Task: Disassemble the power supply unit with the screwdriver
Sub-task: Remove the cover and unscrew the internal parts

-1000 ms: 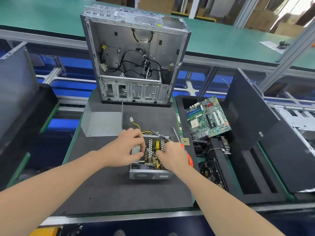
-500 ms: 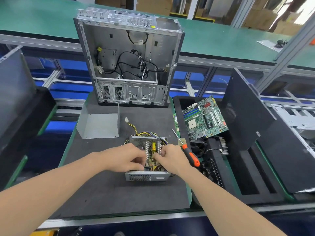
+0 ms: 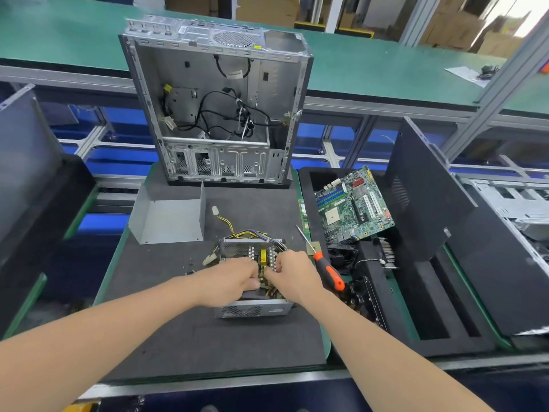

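Plainly open-topped power supply unit (image 3: pixel 252 311)

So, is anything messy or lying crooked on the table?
A little. The screwdriver lies slantwise across the right edge of the mat, its orange handle poking out over the black tray. Some loose bits, maybe screws, are scattered on the mat left of the power supply.

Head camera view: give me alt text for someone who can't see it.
The left hand and right hand grip inside an opened power supply on a dark mat. An orange-handled screwdriver lies just right of it; a stripped computer case stands behind, a motherboard at right.
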### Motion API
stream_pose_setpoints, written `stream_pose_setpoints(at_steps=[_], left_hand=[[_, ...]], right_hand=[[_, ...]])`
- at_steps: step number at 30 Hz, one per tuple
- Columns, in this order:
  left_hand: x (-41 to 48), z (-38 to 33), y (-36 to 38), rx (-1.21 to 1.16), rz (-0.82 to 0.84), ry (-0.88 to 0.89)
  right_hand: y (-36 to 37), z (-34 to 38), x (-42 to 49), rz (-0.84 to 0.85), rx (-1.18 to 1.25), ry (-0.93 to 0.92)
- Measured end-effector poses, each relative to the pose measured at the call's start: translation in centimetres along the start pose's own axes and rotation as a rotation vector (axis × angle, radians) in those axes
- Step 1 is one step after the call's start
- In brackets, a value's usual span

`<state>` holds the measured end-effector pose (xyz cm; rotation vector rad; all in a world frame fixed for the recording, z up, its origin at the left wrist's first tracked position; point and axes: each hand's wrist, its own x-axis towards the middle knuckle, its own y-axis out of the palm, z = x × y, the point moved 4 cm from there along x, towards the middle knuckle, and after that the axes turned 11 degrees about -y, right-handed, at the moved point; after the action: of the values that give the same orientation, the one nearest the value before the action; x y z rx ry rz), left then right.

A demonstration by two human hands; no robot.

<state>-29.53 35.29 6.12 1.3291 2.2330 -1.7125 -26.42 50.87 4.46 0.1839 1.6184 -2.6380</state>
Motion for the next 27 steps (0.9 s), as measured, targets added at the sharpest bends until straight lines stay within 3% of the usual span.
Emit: stream_pose_setpoints(at_steps=[6,13,18,27], left_hand=[[-0.5,-1.0,-2.7,0.008,0.021,-0.026],[-2.7,0.9,-7.9,0.009,0.011,0.036],[-3.6,3.7,-10.3,-0.063,-0.025,0.019],[-5.1,7.6,-15.3,-0.060,-0.365,0.008]], right_hand=[[0.2,-0.3,-0.4,-0.051,-0.041,0.014],[-0.2,-0.4,0.1,0.023,0.099,0.121],[-1.7,0.7,0.7,0.067,0.054,0.106],[-4.8,6.5,3.8,0.011,0.695,-0.086]])
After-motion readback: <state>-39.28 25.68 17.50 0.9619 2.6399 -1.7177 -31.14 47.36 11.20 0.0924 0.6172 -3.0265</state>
